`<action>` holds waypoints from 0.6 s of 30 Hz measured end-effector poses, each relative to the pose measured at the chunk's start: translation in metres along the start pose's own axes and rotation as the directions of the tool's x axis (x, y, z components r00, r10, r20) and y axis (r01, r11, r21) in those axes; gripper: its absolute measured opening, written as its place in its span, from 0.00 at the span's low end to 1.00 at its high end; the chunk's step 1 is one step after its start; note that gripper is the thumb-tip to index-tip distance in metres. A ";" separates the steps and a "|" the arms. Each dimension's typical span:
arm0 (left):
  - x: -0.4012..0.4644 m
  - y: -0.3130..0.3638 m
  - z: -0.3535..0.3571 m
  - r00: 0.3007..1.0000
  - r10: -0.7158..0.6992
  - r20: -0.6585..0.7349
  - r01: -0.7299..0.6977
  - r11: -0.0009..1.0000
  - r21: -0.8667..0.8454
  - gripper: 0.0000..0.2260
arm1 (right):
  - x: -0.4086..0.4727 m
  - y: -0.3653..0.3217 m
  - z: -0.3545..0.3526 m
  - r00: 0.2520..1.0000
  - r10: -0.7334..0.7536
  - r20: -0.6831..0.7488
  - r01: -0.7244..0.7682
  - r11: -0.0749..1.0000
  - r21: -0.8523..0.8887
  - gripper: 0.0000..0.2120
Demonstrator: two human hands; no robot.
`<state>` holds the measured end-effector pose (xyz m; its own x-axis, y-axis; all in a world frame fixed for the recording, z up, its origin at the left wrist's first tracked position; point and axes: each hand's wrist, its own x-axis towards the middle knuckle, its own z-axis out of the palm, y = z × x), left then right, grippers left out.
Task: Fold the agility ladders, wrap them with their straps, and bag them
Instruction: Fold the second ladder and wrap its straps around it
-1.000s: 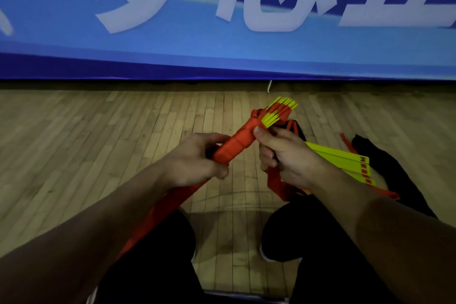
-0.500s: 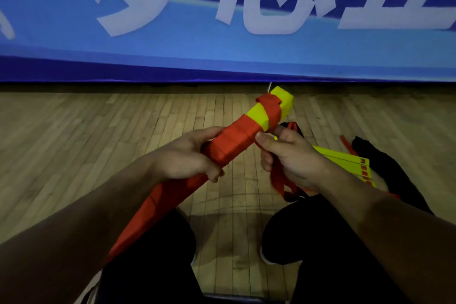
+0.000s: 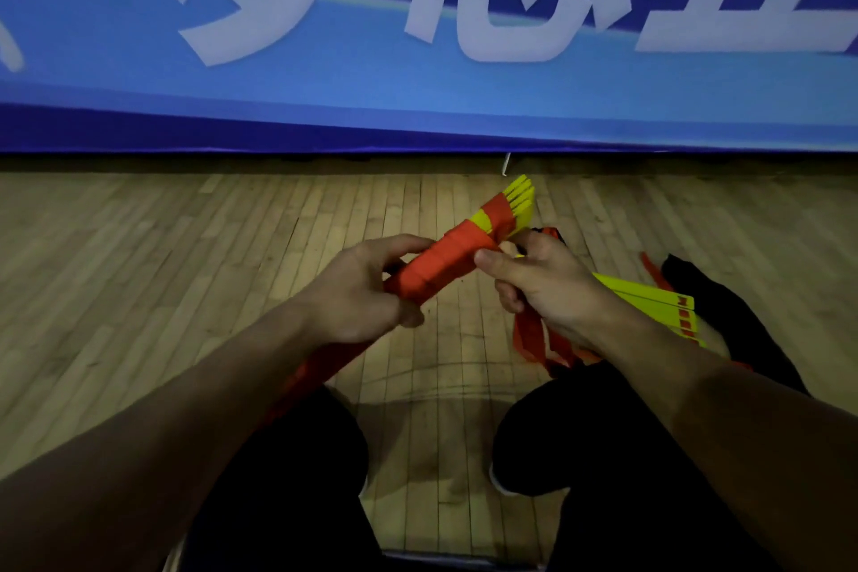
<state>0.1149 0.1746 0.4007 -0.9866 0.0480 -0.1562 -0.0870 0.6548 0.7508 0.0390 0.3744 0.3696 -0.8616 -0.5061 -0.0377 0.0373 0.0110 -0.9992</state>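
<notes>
Orange strap (image 3: 445,260) is now wound along most of the folded ladder bundle (image 3: 513,204), which has been turned since a moment ago so its yellow rung ends fan upward again, above the wooden floor (image 3: 162,269). The bundle is gripped by the curled left hand (image 3: 362,288), while strap is pinched beside it by the right hand (image 3: 543,288). Wrapping appears nearly finished; a second ladder (image 3: 650,302) and dark bag (image 3: 724,307) lie toward the floor's right edge.

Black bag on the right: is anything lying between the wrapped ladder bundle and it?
Yes. A second folded yellow ladder with loose orange straps lies beside the black bag, between it and the wrapped bundle held in both hands.
</notes>
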 end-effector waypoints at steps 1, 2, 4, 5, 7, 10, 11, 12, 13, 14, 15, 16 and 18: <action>-0.002 0.002 -0.003 0.998 0.001 0.061 0.004 0.997 -0.073 0.31 | -0.001 -0.002 -0.003 1.000 -0.008 0.022 0.008 1.000 0.011 0.08; -0.005 0.003 -0.007 0.993 -0.002 0.115 0.019 0.989 -0.148 0.29 | -0.001 -0.003 -0.005 0.999 -0.010 0.040 0.008 0.999 0.040 0.09; -0.009 0.005 -0.015 0.974 -0.027 0.226 0.096 0.948 -0.305 0.25 | -0.001 -0.004 -0.006 0.999 0.006 0.038 -0.011 0.992 0.128 0.10; -0.009 0.007 -0.017 0.965 -0.044 0.258 0.131 0.934 -0.332 0.23 | -0.001 -0.004 -0.005 1.000 0.011 0.016 -0.013 0.989 0.145 0.10; -0.008 0.014 -0.009 0.970 -0.105 0.219 0.136 0.982 -0.129 0.26 | 0.001 -0.001 0.003 0.998 0.014 -0.061 -0.008 0.995 0.102 0.11; -0.004 0.015 0.021 0.996 -0.084 -0.041 0.093 0.869 0.487 0.49 | 0.005 0.004 0.015 0.985 0.003 -0.171 -0.003 1.000 0.000 0.12; -0.004 0.012 0.028 0.991 -0.046 -0.129 0.109 0.832 0.544 0.50 | 0.005 0.003 0.015 0.985 0.007 -0.171 -0.009 1.000 -0.011 0.12; -0.004 0.009 0.030 0.982 -0.025 -0.190 0.123 0.839 0.530 0.48 | 0.004 0.002 0.013 0.990 0.009 -0.139 -0.011 1.000 -0.016 0.11; -0.003 0.005 0.027 0.975 -0.013 -0.221 0.118 0.877 0.466 0.44 | 0.002 -0.001 0.009 0.996 0.008 -0.088 -0.010 1.000 -0.029 0.09; -0.001 0.002 0.022 0.977 -0.019 -0.213 0.100 0.920 0.379 0.42 | 0.000 -0.003 0.004 0.999 0.009 -0.038 -0.011 0.998 -0.056 0.06; -0.001 0.002 0.015 0.981 -0.039 -0.191 0.090 0.960 0.266 0.40 | -0.002 -0.007 -0.001 1.000 0.011 0.000 -0.011 0.996 -0.093 0.04; -0.001 0.003 0.009 0.986 -0.073 -0.152 0.094 0.986 0.139 0.38 | -0.002 -0.009 -0.004 1.000 0.015 0.023 -0.012 0.992 -0.123 0.03; -0.002 0.006 0.001 0.993 -0.107 -0.048 0.105 0.994 -0.032 0.32 | -0.001 -0.012 -0.010 0.999 0.029 0.040 -0.024 0.993 -0.117 0.06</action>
<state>0.1165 0.1786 0.4049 -0.9772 -0.0587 -0.2041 -0.1947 0.6318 0.7503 0.0339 0.3835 0.3816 -0.8393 -0.5396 -0.0666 -0.0010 0.1240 -0.9923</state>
